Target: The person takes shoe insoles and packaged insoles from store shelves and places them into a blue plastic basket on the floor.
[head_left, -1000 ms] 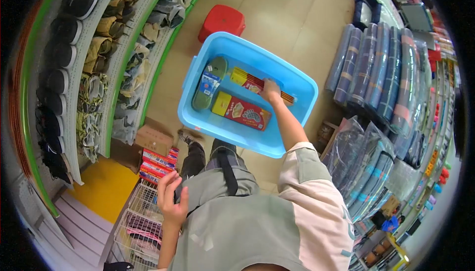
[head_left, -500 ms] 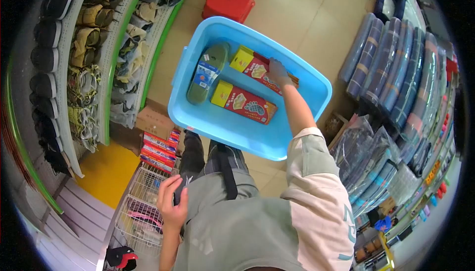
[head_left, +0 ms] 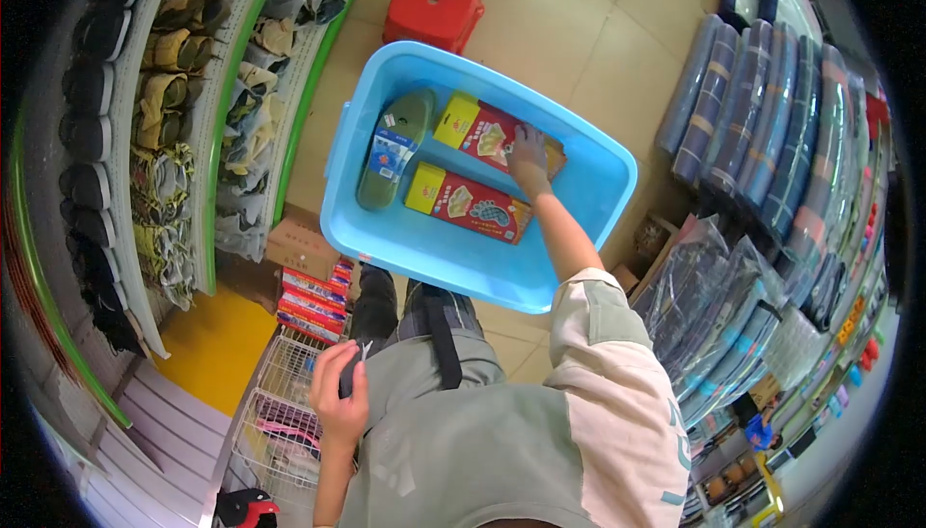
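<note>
In the head view, the right hand (head_left: 527, 154) is reaching down into a light-blue tub (head_left: 434, 275) and resting on the upper box (head_left: 480, 133), a red one with a yellow left end, which is lying inside along the tub's far wall. Its fingers are bending over the box's face; whether they are clamping it, one cannot tell. The lower box (head_left: 468, 203), of matching colours, is lying on the tub's bottom, nearer the person. To the left of both boxes, a green sole-shaped item (head_left: 397, 147) with a blue label is lying lengthwise against the tub's left side.

The left hand (head_left: 340, 398) is hanging outside the tub, its thumb and fingers curving apart, near wire baskets (head_left: 280, 383) and a stack of red packets (head_left: 313, 306). Beyond the tub, a red stool (head_left: 432, 9) is standing on the tiled floor (head_left: 550, 7). Wrapped plaid rolls (head_left: 762, 113) are standing at the right.
</note>
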Action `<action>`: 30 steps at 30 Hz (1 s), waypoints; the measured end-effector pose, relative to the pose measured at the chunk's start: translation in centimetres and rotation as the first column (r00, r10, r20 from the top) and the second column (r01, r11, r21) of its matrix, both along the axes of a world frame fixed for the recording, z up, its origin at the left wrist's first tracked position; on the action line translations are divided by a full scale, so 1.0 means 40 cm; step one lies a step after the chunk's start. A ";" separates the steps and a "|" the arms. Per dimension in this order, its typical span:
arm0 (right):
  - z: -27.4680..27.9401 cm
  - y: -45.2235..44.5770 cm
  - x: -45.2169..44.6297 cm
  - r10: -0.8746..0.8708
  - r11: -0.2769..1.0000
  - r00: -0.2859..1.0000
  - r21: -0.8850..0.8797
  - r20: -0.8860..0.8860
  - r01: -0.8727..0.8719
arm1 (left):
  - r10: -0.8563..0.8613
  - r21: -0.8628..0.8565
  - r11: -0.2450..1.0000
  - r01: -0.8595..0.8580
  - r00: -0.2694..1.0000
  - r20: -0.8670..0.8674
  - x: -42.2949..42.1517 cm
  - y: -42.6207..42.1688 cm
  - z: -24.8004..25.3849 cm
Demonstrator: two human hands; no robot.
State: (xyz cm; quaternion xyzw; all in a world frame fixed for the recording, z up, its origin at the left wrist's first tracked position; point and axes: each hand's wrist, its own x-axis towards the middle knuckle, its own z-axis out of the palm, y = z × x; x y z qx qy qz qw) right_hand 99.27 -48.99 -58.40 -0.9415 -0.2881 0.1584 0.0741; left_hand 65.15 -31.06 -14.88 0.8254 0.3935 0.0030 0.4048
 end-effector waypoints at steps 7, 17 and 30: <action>0.071 0.012 -0.009 -0.098 0.993 0.995 0.067 -0.015 0.099 | 0.008 -0.003 1.000 -0.008 1.000 0.005 -0.007 -0.015 -0.005; 0.006 -0.024 -0.182 -0.066 -0.226 -0.332 -0.310 -0.941 0.923 | 0.035 -0.019 0.999 -0.035 0.999 0.037 -0.015 -0.033 -0.008; -0.065 -0.010 -0.108 0.210 -0.466 -0.186 -0.265 -0.960 0.844 | 0.032 -0.037 0.999 -0.031 0.999 0.043 -0.031 -0.054 -0.009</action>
